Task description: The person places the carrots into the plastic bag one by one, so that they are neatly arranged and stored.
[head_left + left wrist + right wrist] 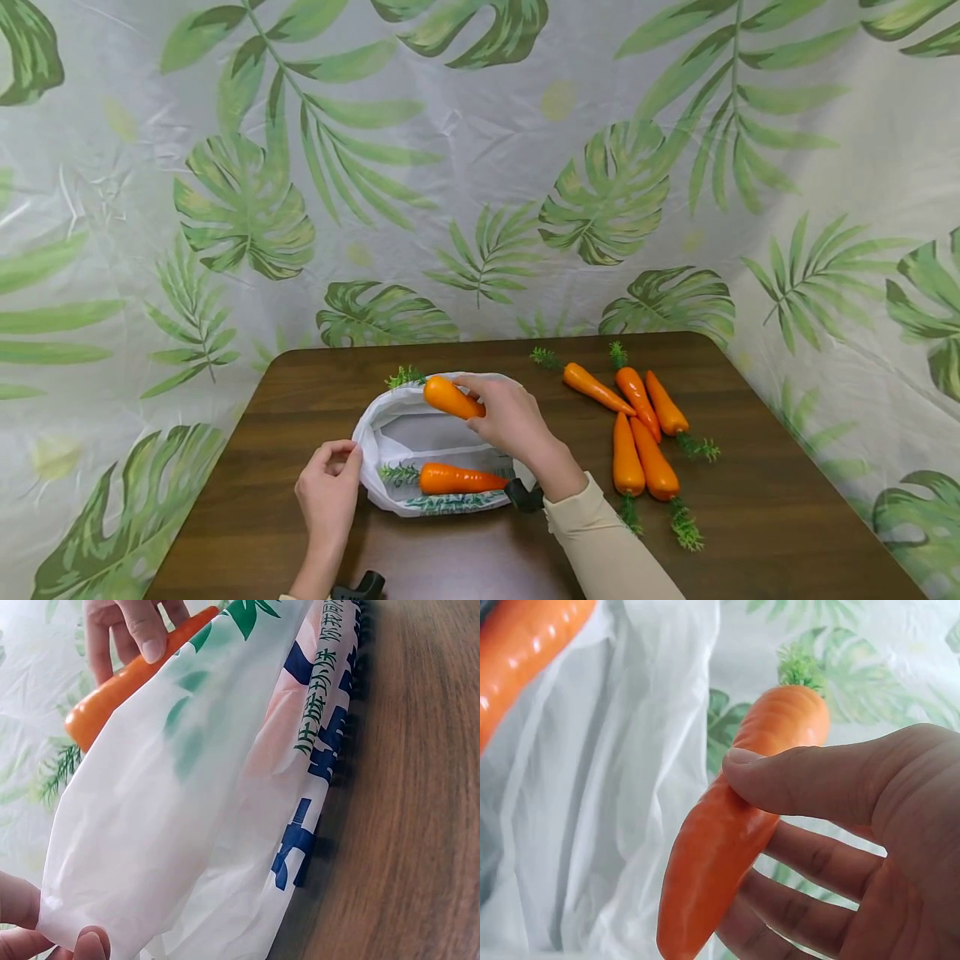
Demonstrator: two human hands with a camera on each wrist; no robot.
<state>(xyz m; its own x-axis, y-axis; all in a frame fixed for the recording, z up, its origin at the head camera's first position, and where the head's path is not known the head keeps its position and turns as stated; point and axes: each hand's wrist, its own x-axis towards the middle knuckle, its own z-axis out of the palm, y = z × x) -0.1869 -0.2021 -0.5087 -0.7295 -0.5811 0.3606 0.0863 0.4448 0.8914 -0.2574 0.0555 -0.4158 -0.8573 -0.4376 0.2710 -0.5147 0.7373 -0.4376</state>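
Note:
A white plastic bag point(390, 500) with green and blue print lies on the table, its mouth spread. At its left edge my left hand point(328, 487) pinches the rim between thumb and fingers. My right hand point(513, 417) is over the bag's far side and holds an orange carrot point(720, 840) around its body. The held carrot's green top points left in the head view. Another carrot point(457, 479) lies within the bag's mouth near the front side, green top to the left. How deep the bag is and what may lie below are hidden.
Several loose carrots point(628, 454) with green tops lie in a cluster on the right of the brown wooden table point(247, 517). Behind the table hangs a leaf-patterned sheet point(480, 167). Black wrist devices point(360, 586) show by both wrists.

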